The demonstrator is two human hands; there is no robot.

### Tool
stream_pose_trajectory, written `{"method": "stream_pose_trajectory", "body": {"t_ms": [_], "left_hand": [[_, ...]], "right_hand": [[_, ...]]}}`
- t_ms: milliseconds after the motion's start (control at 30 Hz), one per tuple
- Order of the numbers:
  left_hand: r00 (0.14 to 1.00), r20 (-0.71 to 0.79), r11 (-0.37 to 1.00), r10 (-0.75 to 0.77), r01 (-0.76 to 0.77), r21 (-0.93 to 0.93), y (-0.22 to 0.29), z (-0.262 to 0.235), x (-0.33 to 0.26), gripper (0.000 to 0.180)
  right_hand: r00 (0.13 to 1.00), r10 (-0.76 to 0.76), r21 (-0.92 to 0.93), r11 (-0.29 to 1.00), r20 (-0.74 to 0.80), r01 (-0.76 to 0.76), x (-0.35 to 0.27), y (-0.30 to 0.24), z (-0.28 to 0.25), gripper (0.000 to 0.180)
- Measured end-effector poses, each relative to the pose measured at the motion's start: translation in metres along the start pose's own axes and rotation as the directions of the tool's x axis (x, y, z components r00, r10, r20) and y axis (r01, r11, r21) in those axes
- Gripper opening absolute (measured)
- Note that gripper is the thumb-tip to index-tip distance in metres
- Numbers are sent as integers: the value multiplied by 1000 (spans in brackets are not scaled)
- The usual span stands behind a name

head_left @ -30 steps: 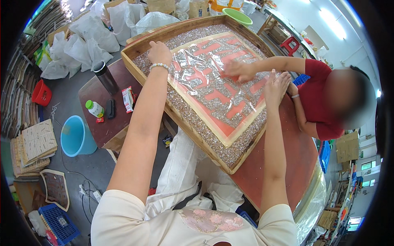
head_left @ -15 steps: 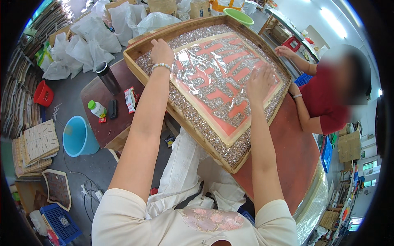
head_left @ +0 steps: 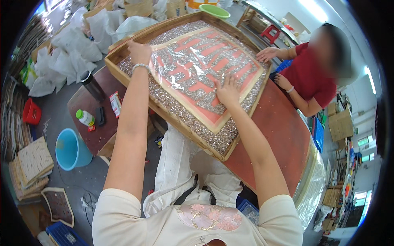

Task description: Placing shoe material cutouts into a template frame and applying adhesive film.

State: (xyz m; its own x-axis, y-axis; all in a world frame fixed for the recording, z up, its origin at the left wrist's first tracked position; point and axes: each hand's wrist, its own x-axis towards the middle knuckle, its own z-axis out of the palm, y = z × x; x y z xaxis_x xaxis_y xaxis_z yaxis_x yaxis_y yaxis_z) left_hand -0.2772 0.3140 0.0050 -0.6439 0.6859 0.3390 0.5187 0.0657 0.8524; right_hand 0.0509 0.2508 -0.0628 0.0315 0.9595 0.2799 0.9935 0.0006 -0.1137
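- Since half a sec ago: right hand (head_left: pixel 228 91) has slid down the sheet toward its near edge; co-worker's hand (head_left: pixel 266 53) has pulled back to the tray's far rim.
- Risk, as judged: w/ one corner lifted and the other palm pressing, the thin film could crease or tear; dragging it could also shift the small silvery pieces under it.
- Grip: left hand (head_left: pixel 139 52) closed on the left corner of the clear plastic film (head_left: pixel 197 61), pinching it up off the surface. Right hand open, fingers spread, flat on the film, holding nothing.
- Film lies over a red-and-cream panel (head_left: pixel 205 112), itself set in a big wooden tray (head_left: pixel 172 123) filled w/ the silvery bits.
- Tray rests on a red-brown table (head_left: pixel 279 135); person in red top sits opposite.
- Left of tray: dark low table w/ green-capped bottle (head_left: pixel 85 118), black flask (head_left: pixel 92 85); blue bucket (head_left: pixel 70 149) on floor.
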Motion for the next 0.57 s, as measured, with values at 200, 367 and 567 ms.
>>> {"method": "stream_pose_trajectory", "body": {"t_ms": [200,367,567], "left_hand": [[965,127,970,-228,214,113,-20,9,-7,58],[960,276,969,-46,-24,246,-44,12,12,46],[952,305,913,21,-143,382,-31,14,0,46]], "right_hand": [[996,-90,122,989,27,86,-61,-41,24,73],[980,-150,127,978,-129,167,-66,-55,19,69],[949,-231,273,919,-213,284,-60,-48,22,65]]}}
